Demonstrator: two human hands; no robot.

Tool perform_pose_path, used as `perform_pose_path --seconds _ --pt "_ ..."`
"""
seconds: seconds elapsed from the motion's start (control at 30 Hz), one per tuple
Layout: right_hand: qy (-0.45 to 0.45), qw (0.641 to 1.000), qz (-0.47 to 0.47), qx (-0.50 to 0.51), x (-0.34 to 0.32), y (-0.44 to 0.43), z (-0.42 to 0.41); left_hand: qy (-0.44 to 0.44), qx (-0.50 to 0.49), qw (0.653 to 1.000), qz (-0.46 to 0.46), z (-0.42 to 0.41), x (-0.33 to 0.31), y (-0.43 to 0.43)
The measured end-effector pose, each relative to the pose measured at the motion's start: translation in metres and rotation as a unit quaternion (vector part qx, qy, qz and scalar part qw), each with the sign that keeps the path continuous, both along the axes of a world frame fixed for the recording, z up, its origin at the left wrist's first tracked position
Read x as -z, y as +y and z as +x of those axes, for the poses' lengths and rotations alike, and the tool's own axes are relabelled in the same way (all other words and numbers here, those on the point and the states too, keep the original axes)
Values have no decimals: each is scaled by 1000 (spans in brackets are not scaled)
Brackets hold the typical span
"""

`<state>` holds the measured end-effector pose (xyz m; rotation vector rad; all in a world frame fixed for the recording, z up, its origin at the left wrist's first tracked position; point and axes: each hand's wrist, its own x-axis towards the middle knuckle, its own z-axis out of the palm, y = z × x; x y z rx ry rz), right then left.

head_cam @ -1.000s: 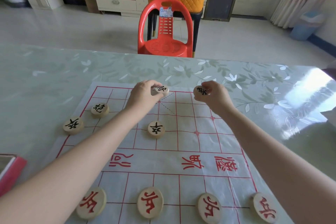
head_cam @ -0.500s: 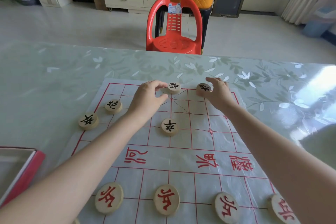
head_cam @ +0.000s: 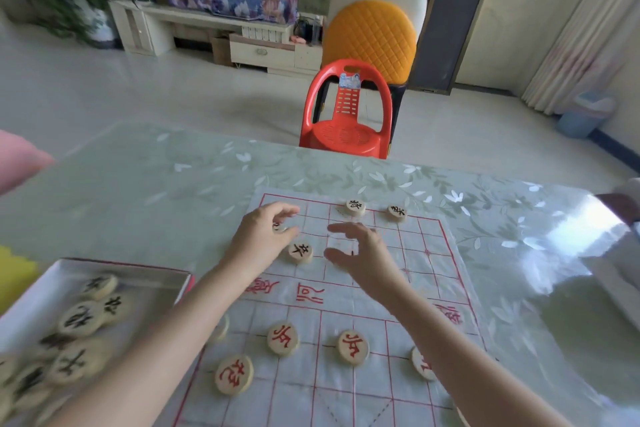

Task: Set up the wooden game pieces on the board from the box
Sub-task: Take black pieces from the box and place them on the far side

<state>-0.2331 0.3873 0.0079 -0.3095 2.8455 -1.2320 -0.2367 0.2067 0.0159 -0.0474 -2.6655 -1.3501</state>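
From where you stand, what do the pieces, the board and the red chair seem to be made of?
Pieces: likely pale unvarnished wood; matte, cream discs with painted characters.
Board: thin cloth or plastic sheet, hard to tell; it wrinkles and lies limp.
Chair: red moulded plastic; glossy, one-piece, slotted back.

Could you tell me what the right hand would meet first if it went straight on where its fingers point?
The right hand points up-left across bare board; the left hand, curled over a partly hidden piece, looks first in line, though depth is unclear.
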Motion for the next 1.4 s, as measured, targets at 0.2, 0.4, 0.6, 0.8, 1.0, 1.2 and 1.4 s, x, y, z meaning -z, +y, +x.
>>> perform_pose_path --seconds 0.2,0.4,0.6,0.8,1.0,1.2,1.4 --pt "-25 998 23 -60 -20 -54 60 -3 -37 999 4 74 -16 -83" --pt "-46 992 14 -113 -21 -120 93 -54 -103 993 5 139 15 -182" --pt "-65 983 65 -162 -1 -184 108 -110 -160 981 -11 164 38 -228" --pt "-73 975 103 -184 23 -217 117 -105 -153 981 -56 151 56 -234" --pt "-54 976 113 -180 37 -231 123 -115 -145 975 -120 128 63 -220" --pt "-39 983 91 -156 51 -262 126 -63 -184 976 -102 126 63 -224" --pt "-46 981 94 -164 63 -277 127 8 -212 977 -39 142 45 -239"
